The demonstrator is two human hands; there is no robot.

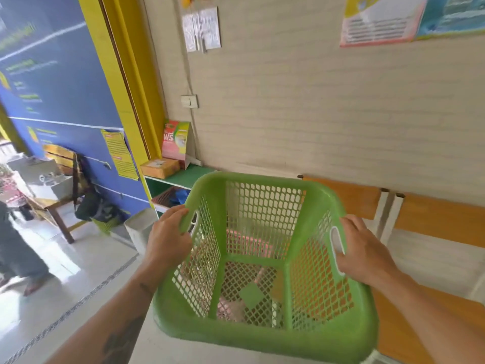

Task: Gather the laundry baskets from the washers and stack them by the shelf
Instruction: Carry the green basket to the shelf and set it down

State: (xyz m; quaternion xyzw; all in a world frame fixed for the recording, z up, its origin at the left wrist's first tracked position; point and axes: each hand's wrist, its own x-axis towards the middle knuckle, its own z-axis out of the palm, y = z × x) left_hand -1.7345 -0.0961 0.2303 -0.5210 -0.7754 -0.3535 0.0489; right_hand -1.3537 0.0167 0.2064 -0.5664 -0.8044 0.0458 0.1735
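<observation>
I hold an empty green mesh laundry basket [262, 334] in front of me, tilted away so its open top faces me. My left hand [168, 237] grips the left handle rim, and my right hand [364, 253] holds the right side by its handle slot. Through the mesh a pink basket [249, 239] shows on the floor below. The green-topped shelf [183, 176] stands just beyond the basket, against the wall.
An orange bench [435, 219] runs along the wall at right. On the shelf sit a cardboard box [160, 168] and a detergent pack [175, 140]; a white bin [140, 228] stands beside it. A person's legs [15, 248] and a wooden table [52, 203] are at left.
</observation>
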